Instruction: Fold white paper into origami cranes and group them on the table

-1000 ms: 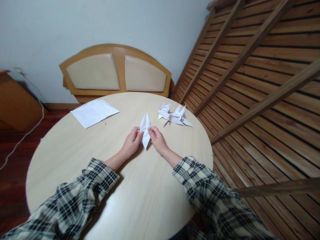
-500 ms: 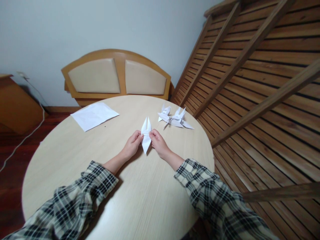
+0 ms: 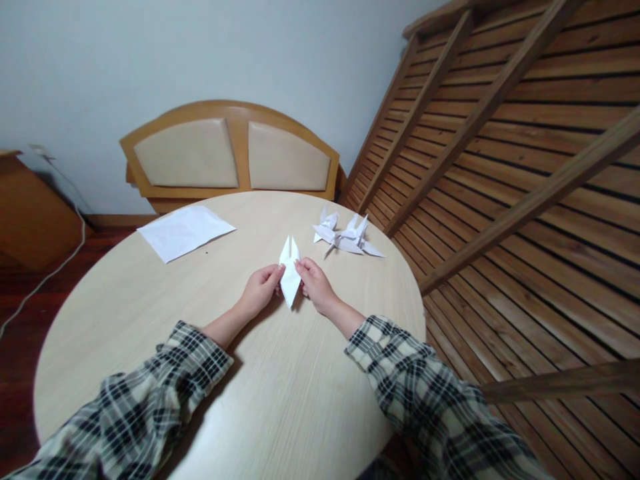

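Observation:
A white folded paper [image 3: 290, 277], shaped like a narrow diamond with a split upper point, is held just over the round table. My left hand [image 3: 261, 288] pinches its left edge between thumb and fingers. On the opposite edge, my right hand [image 3: 316, 285] has the same kind of pinch, thumb on top. The fingers underneath are partly hidden. Several folded white paper cranes [image 3: 347, 237] sit close together beyond my right hand.
The round pale wooden table [image 3: 280, 400] spans the view. White paper [image 3: 185, 232] lies flat at its far left. A headboard [image 3: 243, 153] stands behind, a slatted wooden panel [image 3: 500, 200] leans along the right, and a white cable [image 3: 55, 270] hangs at left.
Both hands keep hold of the folded paper; its upper face now looks flatter and smoother between the thumbs. The whole view has shifted slightly, with things appearing a little further left.

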### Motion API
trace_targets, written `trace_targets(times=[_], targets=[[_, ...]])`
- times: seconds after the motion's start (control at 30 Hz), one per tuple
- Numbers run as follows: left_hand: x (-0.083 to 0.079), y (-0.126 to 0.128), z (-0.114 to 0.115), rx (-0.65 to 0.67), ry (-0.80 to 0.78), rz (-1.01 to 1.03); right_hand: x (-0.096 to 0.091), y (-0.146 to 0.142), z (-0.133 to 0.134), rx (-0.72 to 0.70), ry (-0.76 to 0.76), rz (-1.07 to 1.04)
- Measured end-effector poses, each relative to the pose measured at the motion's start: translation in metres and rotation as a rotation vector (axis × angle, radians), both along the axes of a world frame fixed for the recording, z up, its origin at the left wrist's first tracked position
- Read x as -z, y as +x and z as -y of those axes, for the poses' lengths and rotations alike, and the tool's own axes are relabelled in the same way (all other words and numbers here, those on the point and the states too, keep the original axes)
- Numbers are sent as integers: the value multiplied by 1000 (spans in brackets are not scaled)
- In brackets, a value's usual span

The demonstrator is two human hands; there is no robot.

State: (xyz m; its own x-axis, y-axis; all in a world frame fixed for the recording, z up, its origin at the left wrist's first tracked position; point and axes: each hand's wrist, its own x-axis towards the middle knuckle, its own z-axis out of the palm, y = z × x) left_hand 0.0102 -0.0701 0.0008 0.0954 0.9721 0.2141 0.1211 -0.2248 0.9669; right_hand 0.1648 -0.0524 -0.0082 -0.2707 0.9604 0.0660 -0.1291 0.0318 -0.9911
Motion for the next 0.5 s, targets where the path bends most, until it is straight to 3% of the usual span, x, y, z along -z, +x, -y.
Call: trace_targets(times=[0.37,0.5], targets=[[-7,2,6,18,25,-86,6,-7,-5,-14,34,-8],[-9,0,7,40,33,-89,5,-5,-4,-74,-37,-55]])
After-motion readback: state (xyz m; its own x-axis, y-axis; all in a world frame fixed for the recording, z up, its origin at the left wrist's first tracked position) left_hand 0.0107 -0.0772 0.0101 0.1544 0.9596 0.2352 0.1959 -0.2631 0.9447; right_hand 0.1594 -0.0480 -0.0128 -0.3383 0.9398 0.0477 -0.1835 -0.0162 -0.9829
